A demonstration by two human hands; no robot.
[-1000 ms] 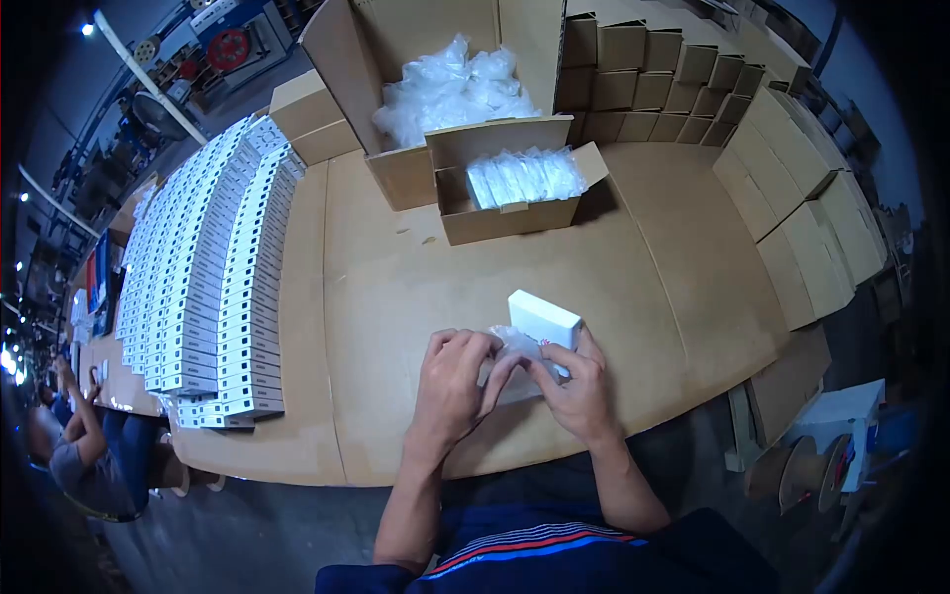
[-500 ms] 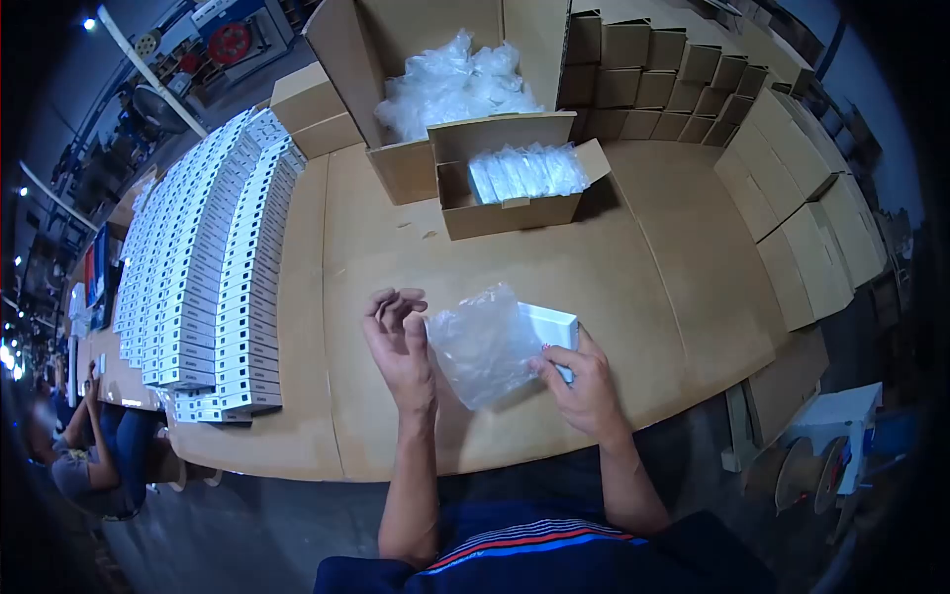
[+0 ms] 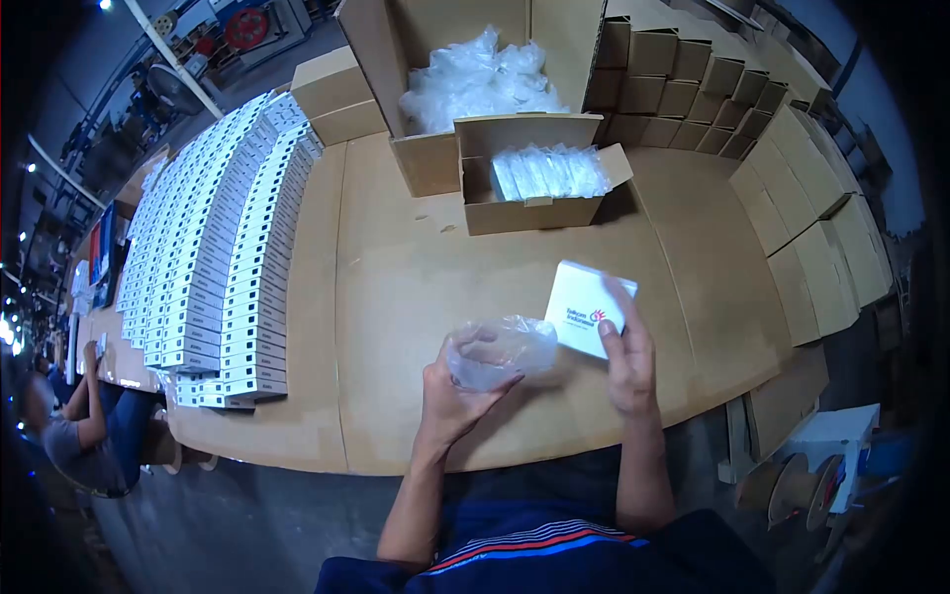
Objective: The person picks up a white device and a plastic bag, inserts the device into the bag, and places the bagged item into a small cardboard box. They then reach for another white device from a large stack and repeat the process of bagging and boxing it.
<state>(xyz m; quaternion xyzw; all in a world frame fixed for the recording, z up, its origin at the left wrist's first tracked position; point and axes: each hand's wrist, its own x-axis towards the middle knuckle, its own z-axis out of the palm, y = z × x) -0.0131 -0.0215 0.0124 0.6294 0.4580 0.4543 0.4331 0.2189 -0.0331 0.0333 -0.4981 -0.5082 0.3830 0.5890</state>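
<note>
The left hand [image 3: 455, 399] curls around a clear plastic bag [image 3: 515, 363], thumb and fingers spread to its width; whether any fingertips sit inside the film, I cannot tell. The right hand [image 3: 632, 371] grips a white box [image 3: 582, 312] by its right side, thumb on the printed face and fingers behind. The bag puffs out in a rounded, wrinkled shape, and the box is outside it, just to its right (whether the two touch is hard to say).

Beyond the hands, on the cardboard-covered counter [image 3: 426, 287], stands a small open carton [image 3: 534, 217] with a row of plastic-wrapped packs [image 3: 554, 173] packed side by side. Behind it, a larger open carton [image 3: 427, 170] holds a loose heap of clear plastic [image 3: 485, 84].

The box in hand is flat and squarish, held tilted above the counter, with dark lettering and a red emblem toward the person. It lies up and left of the right palm, and right of the left hand.

Farther out, stacked white boxes [image 3: 203, 267] fill the left side, brown cartons [image 3: 804, 223] line the right, and another person [image 3: 74, 436] sits at far left.
</note>
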